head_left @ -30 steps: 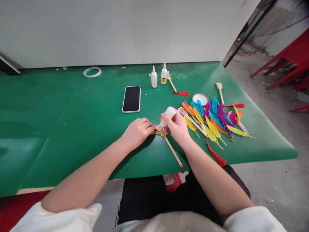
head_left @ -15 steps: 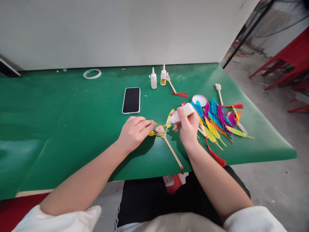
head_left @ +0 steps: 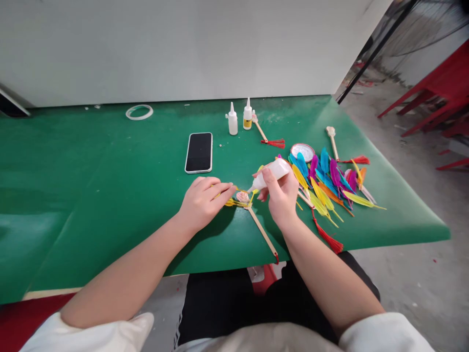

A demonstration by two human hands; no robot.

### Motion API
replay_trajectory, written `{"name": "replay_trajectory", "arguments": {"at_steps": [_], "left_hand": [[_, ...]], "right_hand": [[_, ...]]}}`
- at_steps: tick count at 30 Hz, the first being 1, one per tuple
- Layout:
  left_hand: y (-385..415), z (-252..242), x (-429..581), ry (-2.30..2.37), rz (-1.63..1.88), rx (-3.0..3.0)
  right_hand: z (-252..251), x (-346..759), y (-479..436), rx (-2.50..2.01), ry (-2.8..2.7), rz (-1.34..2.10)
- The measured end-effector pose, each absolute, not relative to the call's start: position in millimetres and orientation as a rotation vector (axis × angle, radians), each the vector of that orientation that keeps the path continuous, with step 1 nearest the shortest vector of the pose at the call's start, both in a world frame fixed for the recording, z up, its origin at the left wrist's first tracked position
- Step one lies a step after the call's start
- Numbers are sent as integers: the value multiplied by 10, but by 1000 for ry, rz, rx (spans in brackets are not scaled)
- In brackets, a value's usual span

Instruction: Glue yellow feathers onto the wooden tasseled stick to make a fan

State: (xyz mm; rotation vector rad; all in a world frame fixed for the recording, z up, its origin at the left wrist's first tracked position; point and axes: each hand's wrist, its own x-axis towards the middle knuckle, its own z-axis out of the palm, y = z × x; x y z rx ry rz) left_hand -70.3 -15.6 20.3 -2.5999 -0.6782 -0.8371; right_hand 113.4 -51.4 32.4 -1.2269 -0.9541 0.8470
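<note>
My right hand point(head_left: 284, 195) is wrapped round a white glue bottle point(head_left: 276, 169), tilted so its nozzle points down and left. The nozzle tip is close to a pale pink flower ornament point(head_left: 242, 197) at the head of a wooden stick point(head_left: 262, 229). Yellow feathers point(head_left: 230, 202) stick out around the flower. With fingers pressed together, my left hand point(head_left: 205, 200) holds the feathers on the left side; most of their length is hidden beneath it. A red cord loop point(head_left: 276, 257) hangs at the stick's lower end, at the table edge.
Coloured feathers point(head_left: 326, 181) lie heaped at the right, by a round white dish point(head_left: 302, 152) and a red tassel point(head_left: 330, 237). Behind stand two small bottles point(head_left: 233, 122). A phone point(head_left: 199, 152) and a tape ring point(head_left: 139, 112) lie on the green table point(head_left: 110, 161).
My right hand has shifted slightly left with the glue bottle, bringing the nozzle nearer the flower. My left hand stays in place.
</note>
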Motion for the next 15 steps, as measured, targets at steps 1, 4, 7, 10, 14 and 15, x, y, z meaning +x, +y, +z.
{"name": "replay_trajectory", "arguments": {"at_steps": [1,4,7,10,14,15], "left_hand": [[-155,205,-703,-679,-840,-2599],[-157,208,-697,-668,-856,-2602],[-161,205,-688,-650,-861,-2608],[-161,211,-687,-656,-851,-2609],[-160,228,-708,-690,-889,-2596],[-161,230,-717,-694,-919,-2587]], "right_hand": [[324,1138,-511,-1232,-948,844],[332,1125,-513,-1217,-931,856],[337,1097,-524,-1175,-948,876],[327,1101,-530,-1177,-984,867],[319,1159,-514,-1229,-986,784],[323,1177,-505,-1234,-977,773]]}}
